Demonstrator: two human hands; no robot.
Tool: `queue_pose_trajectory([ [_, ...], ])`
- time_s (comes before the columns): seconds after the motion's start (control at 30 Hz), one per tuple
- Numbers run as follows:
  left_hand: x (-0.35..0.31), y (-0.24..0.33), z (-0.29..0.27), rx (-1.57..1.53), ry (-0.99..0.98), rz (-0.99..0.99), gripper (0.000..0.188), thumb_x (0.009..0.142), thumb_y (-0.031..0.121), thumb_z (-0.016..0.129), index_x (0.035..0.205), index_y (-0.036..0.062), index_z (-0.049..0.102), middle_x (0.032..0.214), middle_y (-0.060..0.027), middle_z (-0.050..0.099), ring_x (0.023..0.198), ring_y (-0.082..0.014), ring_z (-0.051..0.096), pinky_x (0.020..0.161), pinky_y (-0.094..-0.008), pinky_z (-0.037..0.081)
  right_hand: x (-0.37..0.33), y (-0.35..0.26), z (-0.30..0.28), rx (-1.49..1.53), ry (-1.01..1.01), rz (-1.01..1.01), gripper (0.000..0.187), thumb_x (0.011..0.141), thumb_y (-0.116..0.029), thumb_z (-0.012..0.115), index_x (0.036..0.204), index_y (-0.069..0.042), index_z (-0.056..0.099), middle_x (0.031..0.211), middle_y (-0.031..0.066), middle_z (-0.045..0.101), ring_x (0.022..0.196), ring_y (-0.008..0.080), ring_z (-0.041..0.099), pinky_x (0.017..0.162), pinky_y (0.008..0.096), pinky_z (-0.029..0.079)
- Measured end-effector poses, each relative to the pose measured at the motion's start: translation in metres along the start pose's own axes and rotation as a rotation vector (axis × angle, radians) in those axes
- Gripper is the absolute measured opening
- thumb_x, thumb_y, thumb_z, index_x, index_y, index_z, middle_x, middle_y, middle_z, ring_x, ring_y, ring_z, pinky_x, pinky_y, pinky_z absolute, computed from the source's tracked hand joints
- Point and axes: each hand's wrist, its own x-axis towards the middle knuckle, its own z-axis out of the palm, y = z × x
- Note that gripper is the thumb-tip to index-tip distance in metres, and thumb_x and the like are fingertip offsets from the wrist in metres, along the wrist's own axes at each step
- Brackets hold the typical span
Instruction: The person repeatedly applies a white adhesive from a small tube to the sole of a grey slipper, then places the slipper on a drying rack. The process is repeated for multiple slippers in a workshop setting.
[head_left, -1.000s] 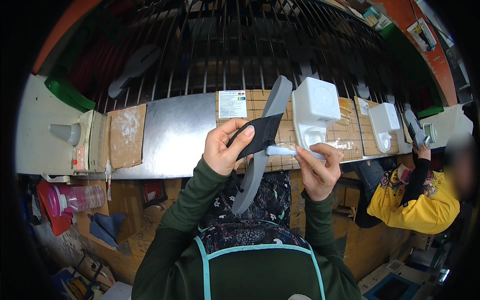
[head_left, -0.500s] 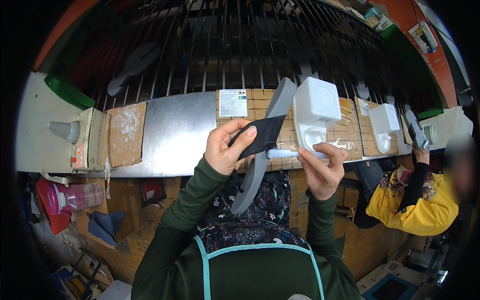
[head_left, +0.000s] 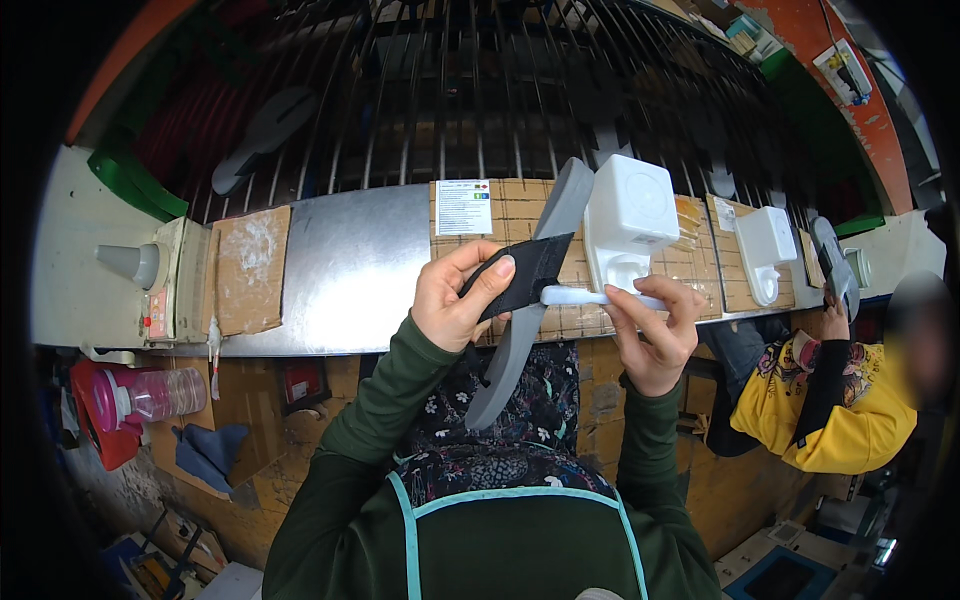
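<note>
My left hand [head_left: 462, 292] grips the black strap [head_left: 522, 275] of a grey-soled sandal [head_left: 560, 207], thumb on top. The sandal is held on its edge above the bench front, its sole running from upper right to lower left. Between the thumb and fingers of my right hand [head_left: 655, 335] is a slim white brush [head_left: 580, 296], shaped like a toothbrush. The brush's head is at the strap's right edge, close to the sole; its bristles cannot be made out. Just beyond my right hand stands a white plastic container [head_left: 632, 205] with a small open cup [head_left: 625, 270] at its near end.
Cardboard sheets [head_left: 460, 247] cover parts of the metal bench [head_left: 345, 260]. Behind it runs a rack of metal rollers [head_left: 440, 110] carrying another sandal [head_left: 265, 135]. At right, a co-worker in yellow [head_left: 830, 410] holds a sandal [head_left: 835, 265] near a second white container [head_left: 765, 245].
My right hand and the brush have shifted slightly right and up along the strap edge. The sandal is turned a little in my left hand. The co-worker's sandal has moved slightly.
</note>
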Motion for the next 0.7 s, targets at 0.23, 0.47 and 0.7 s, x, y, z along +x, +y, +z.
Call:
queue_pose_trajectory([
  [0.23,0.0004,0.0001,-0.0022,0.014,-0.009,0.003,0.022,0.097,0.021,0.057,0.099,-0.0005,0.059,0.075,-0.0012,0.062,0.061,-0.0044,0.056,0.053,-0.0178,0.047,-0.0003,0.0012,-0.0016,0.038,-0.055,-0.025,0.033,0.067,-0.014,0.081,0.098,-0.021,0.076,0.093,0.0008,0.062,0.078,0.0132,0.050,0.075,0.0325,0.027],
  [0.47,0.0009,-0.0002,-0.0029,0.014,-0.020,0.024,0.022,0.097,0.021,0.057,0.098,-0.0004,0.059,0.076,-0.0009,0.061,0.062,-0.0044,0.056,0.054,-0.0178,0.048,-0.0026,0.0024,-0.0030,0.053,-0.091,-0.027,0.033,0.067,-0.013,0.081,0.098,-0.021,0.076,0.093,0.0009,0.062,0.076,0.0142,0.048,0.075,0.0333,0.027],
  [0.7,0.0006,-0.0020,-0.0031,-0.020,-0.033,-0.015,0.020,0.097,0.020,0.057,0.099,-0.0002,0.059,0.079,-0.0009,0.062,0.065,-0.0035,0.057,0.056,-0.0174,0.049,0.0015,0.0057,-0.0081,0.077,-0.145,-0.045,0.034,0.065,-0.013,0.082,0.097,-0.020,0.075,0.093,0.0012,0.062,0.079,0.0145,0.053,0.076,0.0340,0.027],
])
